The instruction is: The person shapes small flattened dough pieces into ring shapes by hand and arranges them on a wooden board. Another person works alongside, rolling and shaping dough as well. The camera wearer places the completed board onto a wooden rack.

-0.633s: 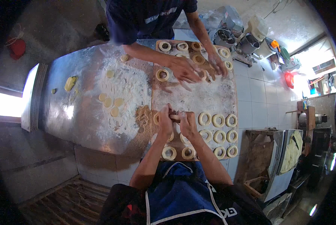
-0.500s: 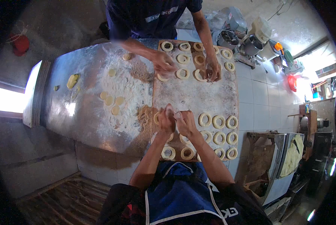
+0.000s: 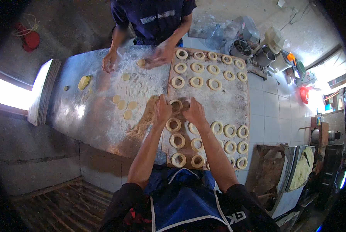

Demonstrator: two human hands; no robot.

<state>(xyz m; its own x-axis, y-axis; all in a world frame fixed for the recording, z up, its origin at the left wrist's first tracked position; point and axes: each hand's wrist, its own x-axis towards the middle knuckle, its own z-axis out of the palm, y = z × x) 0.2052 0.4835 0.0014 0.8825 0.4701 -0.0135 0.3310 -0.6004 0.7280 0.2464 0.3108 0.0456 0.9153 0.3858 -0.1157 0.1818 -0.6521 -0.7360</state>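
Note:
A dough ring (image 3: 176, 105) lies on the floured wooden board (image 3: 231, 98) between my two hands. Close against its left edge is my left hand (image 3: 163, 109), fingers curled closed; whether they pinch the dough is hidden. My right hand (image 3: 194, 112) hovers just right of the ring, its fingers curled in and nothing visible in them. Below my hands, several more dough rings (image 3: 177, 141) sit in rows on the near part of the board. Another group of dough rings (image 3: 196, 82) fills its far part.
Across the table a co-worker reaches over the steel tabletop (image 3: 70, 120), one hand (image 3: 163, 54) blurred near a small dough disc (image 3: 141, 62). Several flat dough discs (image 3: 121, 104) lie in scattered flour at left. A yellow lump (image 3: 84, 82) rests farther left. Buckets (image 3: 265, 55) stand at the far right.
My hands, close together before, have moved apart, and a dough ring now shows between them. The co-worker's hands have left the far rings and moved left over the steel tabletop.

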